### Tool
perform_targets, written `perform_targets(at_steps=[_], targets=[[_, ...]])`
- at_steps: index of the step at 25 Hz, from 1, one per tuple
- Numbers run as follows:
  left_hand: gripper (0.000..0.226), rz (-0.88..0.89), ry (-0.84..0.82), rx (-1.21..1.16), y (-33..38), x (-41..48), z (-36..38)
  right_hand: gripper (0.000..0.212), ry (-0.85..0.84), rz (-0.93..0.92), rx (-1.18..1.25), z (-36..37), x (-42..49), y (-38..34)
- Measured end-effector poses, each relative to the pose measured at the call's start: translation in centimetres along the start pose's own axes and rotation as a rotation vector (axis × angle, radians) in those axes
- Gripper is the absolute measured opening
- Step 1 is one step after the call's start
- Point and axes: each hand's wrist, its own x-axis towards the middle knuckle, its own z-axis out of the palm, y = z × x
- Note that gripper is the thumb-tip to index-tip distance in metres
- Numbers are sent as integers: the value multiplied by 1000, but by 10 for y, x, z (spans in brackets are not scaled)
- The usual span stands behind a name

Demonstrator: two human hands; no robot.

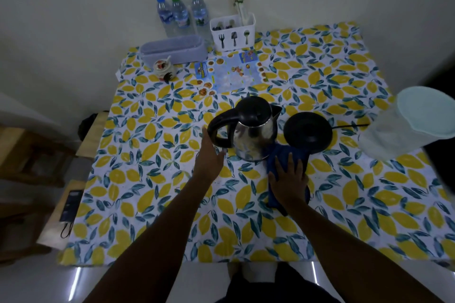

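Table (344, 204), lemon-print cover, carrying all items below. Plastic container (403, 125), translucent, pale lid, at the right edge. Steel kettle (256, 135), black lid and handle, upright at mid-table, off its stand. Round black base (307, 130), corded, just right of the kettle. Lilac tray (172, 51), far left corner. Blue cloth (283, 151), bunched on the table, touching the kettle's foot and the base's near rim. White cutlery caddy (234, 34) and three water bottles (181, 15), against the wall. Right hand (288, 182), flat, fingers spread, pressing the cloth. Left hand (209, 157), fingers extended along the handle's outer curve, not wrapped round it.
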Motion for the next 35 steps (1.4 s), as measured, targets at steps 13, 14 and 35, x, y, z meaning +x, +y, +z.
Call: perform_targets(at_steps=[13, 14, 35], targets=[[131, -134, -513, 567, -116, -77, 18, 60, -27, -388, -42, 43, -47, -93], [131, -129, -523, 565, -118, -75, 16, 60, -61, -388, -44, 42, -41, -106], [129, -170, -513, 559, -108, -79, 17, 54, -85, -612, -234, 39, -61, -55]])
